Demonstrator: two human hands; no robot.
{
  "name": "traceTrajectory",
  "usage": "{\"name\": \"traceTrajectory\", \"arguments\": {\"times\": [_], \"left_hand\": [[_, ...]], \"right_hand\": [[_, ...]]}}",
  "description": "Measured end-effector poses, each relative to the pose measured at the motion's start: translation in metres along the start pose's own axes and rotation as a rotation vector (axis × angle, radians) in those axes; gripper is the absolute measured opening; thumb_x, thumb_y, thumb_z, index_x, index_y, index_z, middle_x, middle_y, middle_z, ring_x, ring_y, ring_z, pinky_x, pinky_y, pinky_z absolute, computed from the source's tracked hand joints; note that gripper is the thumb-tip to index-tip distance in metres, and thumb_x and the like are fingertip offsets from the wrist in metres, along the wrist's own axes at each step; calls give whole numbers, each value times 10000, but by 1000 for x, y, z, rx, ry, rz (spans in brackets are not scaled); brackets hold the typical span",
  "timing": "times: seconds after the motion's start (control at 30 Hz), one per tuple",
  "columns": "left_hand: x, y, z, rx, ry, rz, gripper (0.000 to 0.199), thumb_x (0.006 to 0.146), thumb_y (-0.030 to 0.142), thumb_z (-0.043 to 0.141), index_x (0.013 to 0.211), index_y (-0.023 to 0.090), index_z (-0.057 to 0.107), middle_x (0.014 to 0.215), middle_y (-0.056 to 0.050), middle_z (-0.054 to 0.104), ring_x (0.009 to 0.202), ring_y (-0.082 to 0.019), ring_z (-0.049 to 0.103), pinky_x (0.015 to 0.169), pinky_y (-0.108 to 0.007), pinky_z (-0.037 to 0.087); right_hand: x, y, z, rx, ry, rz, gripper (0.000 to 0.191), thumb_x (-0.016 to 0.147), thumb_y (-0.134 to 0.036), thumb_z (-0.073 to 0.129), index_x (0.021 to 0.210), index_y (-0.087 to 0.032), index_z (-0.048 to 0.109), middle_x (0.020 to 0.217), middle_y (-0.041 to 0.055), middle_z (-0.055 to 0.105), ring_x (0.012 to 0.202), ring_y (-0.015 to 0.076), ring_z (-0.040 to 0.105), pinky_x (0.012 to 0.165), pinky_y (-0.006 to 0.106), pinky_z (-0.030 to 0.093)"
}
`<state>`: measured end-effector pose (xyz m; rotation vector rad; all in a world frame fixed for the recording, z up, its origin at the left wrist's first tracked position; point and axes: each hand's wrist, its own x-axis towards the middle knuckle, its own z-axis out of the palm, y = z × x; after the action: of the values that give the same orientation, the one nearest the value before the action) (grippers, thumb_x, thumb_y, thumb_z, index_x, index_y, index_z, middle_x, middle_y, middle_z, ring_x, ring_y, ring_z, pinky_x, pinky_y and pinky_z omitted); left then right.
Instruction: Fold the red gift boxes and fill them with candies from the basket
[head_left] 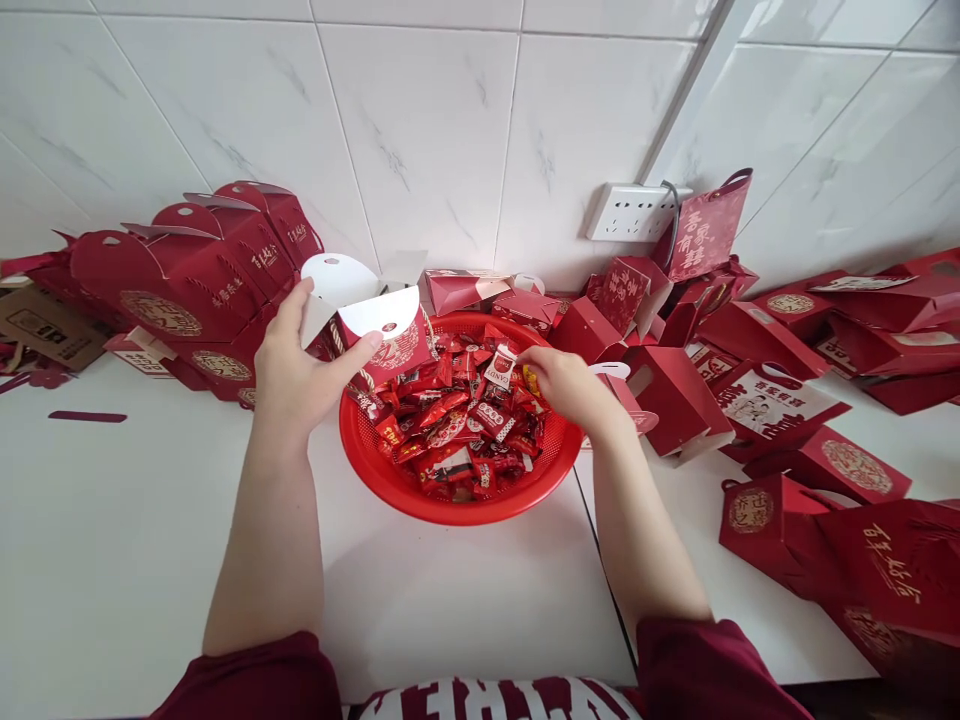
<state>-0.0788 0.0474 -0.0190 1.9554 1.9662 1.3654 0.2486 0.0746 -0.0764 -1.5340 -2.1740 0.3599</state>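
Left hand [296, 355] grips the open box [390, 352]; right hand [574, 388] is at the candies [491, 418], can't tell if that grip's closed. I'd hold the box steady, mouth up.

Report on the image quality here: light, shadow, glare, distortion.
Head view: light is soft, with a faint shadow on the white table below the red basket; the glossy wall tiles at upper right carry pale reflections; boxes at the lower right look stretched, wide-lens fashion; the left hand and right hand look fairly sharp.
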Motion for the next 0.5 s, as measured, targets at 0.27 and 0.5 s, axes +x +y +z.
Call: {"name": "traceTrajectory", "arguments": {"times": [0.27,0.5], "left_hand": [[-6,18,-7,-4,-359,123,896,728,540,836,1525,335,481,1509,-57,569,1335,-363,581,1108,-515,517],[-6,22,-11,-46,-643,279,881,749,490,836,1538,422,448,1572,-17,505,1385,-349,546,1091,-484,537]], "right_hand": [[7,5,24,-119,-262,-32,676,850,26,400,1477,-180,546,1408,140,642,1207,245,665,961,334,514],[5,3,29,-190,-135,-69,596,911,-77,441,1477,-237,534,1200,116,741,999,238,716,803,306,517]]}}
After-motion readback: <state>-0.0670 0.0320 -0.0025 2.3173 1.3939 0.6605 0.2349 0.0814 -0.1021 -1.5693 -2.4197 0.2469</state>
